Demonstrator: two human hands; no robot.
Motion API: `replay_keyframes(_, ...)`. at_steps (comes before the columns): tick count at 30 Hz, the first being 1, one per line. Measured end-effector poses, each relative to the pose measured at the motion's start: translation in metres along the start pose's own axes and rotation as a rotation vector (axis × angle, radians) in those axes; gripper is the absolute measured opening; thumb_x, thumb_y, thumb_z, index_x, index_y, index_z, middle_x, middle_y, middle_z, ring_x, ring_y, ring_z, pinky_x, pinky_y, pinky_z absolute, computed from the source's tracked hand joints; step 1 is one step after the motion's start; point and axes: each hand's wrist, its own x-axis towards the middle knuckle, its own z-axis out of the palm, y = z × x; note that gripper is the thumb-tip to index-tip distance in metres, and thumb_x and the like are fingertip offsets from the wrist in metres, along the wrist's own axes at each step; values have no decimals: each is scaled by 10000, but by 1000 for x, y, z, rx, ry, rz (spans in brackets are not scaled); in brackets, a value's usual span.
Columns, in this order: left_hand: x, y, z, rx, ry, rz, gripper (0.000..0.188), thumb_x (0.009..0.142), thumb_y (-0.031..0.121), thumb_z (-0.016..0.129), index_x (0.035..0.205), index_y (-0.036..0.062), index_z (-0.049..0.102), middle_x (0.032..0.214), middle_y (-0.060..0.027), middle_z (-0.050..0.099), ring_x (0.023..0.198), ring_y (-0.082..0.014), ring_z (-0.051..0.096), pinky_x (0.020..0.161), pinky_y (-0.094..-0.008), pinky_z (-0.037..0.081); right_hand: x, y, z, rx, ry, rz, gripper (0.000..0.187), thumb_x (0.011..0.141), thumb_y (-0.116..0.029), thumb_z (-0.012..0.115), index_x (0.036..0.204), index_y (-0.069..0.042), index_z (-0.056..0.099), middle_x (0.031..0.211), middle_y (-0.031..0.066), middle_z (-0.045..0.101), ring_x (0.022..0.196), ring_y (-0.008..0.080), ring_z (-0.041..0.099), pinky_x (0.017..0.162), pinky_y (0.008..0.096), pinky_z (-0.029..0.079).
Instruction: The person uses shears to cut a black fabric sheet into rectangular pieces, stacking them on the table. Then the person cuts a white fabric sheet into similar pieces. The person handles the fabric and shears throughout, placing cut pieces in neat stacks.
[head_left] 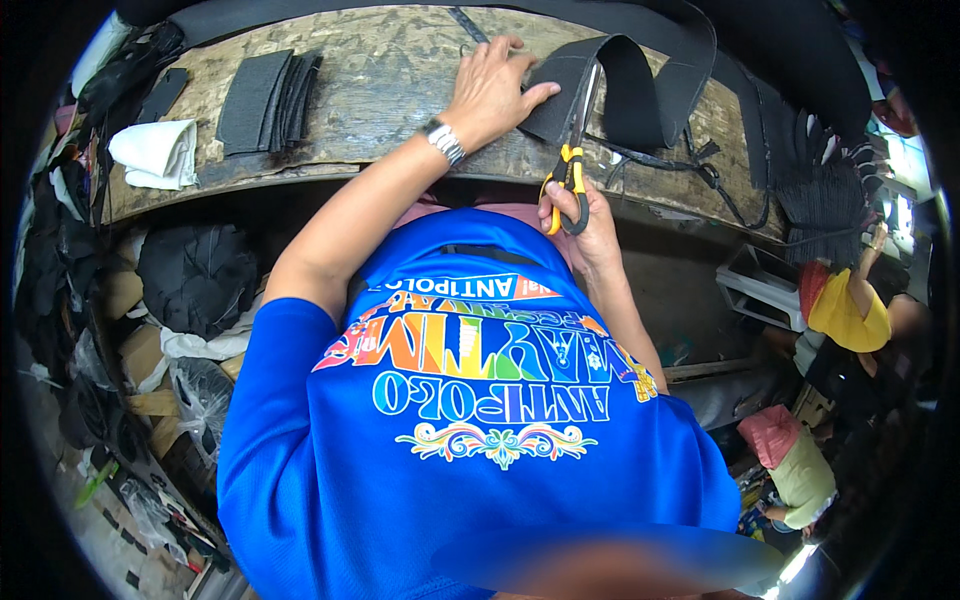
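My right hand point(585, 220) is closed around the yellow-and-black handles of a pair of scissors point(566, 180). Their long metal blades point away from me and lie against a curling strip of black sheet material point(628, 90) on the wooden worktable point(390, 85). The cutting edges are too narrow here to tell how far apart they stand. My left hand point(495, 98), with a metal watch at its wrist, rests on the tabletop with fingers and thumb apart. Its thumb is at the strip's left end point(550, 110). Beyond its fingertips lies a thin dark tool or strap point(467, 24).
Left on the table are a pile of dark cut pieces point(262, 105) and folded white cloth point(157, 152). Black sheeting point(300, 18) runs along the far edge; a black cord point(712, 178) lies right. At far right are a grey plastic stool point(758, 285) and people in yellow point(850, 312).
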Motion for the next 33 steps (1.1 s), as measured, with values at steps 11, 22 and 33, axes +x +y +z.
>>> replay_keyframes(11,23,-8,8,-4,-142,-22,367,761,323,817,988,76,670,984,-66,654,976,-246,619,862,-392,476,-26,-3,-37,-155,-61,87,311,923,-308,672,1037,-40,563,778,55,612,698,119,581,661,249,466)
replay_keyframes(22,-38,-33,-76,-1014,-309,-139,381,864,49,671,1240,69,618,1161,-69,685,1113,-157,614,1137,-449,317,-20,-27,-49,-371,-387,217,424,871,-327,710,1136,-29,566,911,42,611,846,111,585,758,257,471)
replay_keyframes(33,-75,-37,-101,-980,-579,-160,435,790,-12,528,1170,95,712,1147,-71,694,1058,-150,624,981,-273,453,12,-53,-23,-587,-558,318,476,838,-393,756,1105,-39,580,886,6,594,812,96,560,761,262,472)
